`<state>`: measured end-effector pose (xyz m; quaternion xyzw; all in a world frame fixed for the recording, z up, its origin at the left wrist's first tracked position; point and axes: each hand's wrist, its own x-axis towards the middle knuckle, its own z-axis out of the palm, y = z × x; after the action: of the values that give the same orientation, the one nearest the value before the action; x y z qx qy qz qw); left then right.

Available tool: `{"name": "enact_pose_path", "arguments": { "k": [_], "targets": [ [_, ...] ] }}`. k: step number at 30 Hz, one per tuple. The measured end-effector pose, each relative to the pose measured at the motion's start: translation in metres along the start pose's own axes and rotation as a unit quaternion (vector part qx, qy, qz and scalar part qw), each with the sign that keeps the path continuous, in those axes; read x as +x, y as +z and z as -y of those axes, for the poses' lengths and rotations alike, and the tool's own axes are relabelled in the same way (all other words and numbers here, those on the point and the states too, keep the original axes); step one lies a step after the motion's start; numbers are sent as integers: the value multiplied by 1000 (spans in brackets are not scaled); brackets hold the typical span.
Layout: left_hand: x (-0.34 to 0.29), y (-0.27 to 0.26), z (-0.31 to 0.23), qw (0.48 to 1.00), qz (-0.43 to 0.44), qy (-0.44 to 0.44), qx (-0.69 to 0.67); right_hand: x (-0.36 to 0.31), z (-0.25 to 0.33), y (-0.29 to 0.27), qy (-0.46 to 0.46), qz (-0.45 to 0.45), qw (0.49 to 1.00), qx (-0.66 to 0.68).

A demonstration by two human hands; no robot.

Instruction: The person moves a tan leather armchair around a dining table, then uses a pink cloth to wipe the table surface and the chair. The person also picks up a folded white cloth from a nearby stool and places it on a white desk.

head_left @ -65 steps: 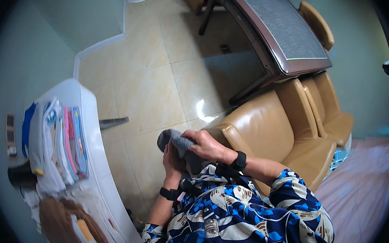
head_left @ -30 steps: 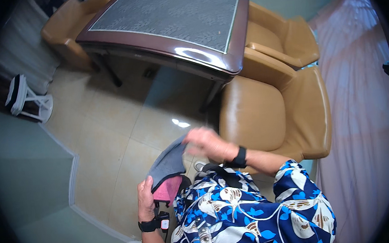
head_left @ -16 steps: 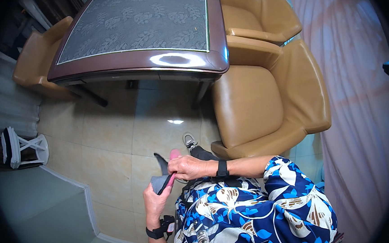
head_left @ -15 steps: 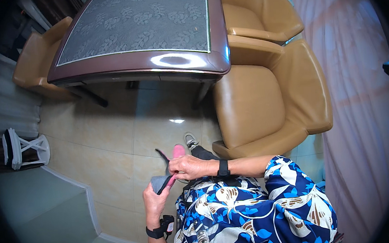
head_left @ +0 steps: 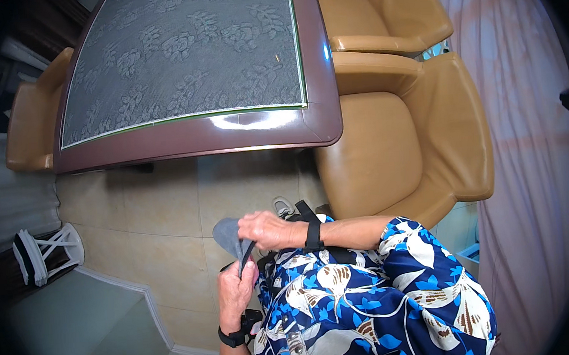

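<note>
My left hand (head_left: 235, 288) grips the lower end of a soft, flat grey piece (head_left: 225, 236) with a rounded end, shaped like an insole. A bit of pink shows beside the left fingers, and a dark edge runs down the piece's narrow part. From above, my right hand (head_left: 266, 230) pinches the same piece near its middle. The rounded grey end sticks out to the left of the right fingers. Whether it is one folded piece or two lying together, I cannot tell. Both hands are close together in front of my body, over the tiled floor.
A dark wooden table (head_left: 196, 141) with a grey patterned top stands ahead. Tan armchairs (head_left: 368, 152) flank it on the right, another (head_left: 33, 126) on the left. A white stool (head_left: 58, 249) stands at the left by a low wall (head_left: 102, 312). A pink curtain (head_left: 514, 161) hangs at right.
The piece has turned: its pink rounded end pointed away from me before, and now a grey rounded end points left. My right hand has risen slightly. The view has shifted, bringing the table nearer.
</note>
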<state>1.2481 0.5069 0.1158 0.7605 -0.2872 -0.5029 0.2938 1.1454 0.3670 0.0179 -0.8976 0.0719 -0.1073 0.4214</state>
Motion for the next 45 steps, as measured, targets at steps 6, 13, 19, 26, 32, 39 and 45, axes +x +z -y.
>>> {"name": "enact_pose_path", "arguments": {
  "k": [6,13,19,26,32,39,45],
  "targets": [
    [29,-26,2,983,-8,63,171,-29,-34,-42,120,-63,991,-9],
    [84,-55,-4,955,25,182,233,-71,-6,-85,265,-132,952,-74],
    [127,-80,-26,911,-33,390,128,-79,18,-92,353,-191,906,-133],
    [148,-149,-102,950,22,301,-85,-15,54,-181,258,-296,897,-202],
    [139,-218,-206,826,-103,548,-87,43,112,-294,125,-419,860,-264],
    [154,-195,-135,834,-150,522,101,24,60,-234,126,-305,868,-371],
    [181,-148,-12,930,-24,339,143,-20,0,-129,238,-212,909,-268]
  ]
}}
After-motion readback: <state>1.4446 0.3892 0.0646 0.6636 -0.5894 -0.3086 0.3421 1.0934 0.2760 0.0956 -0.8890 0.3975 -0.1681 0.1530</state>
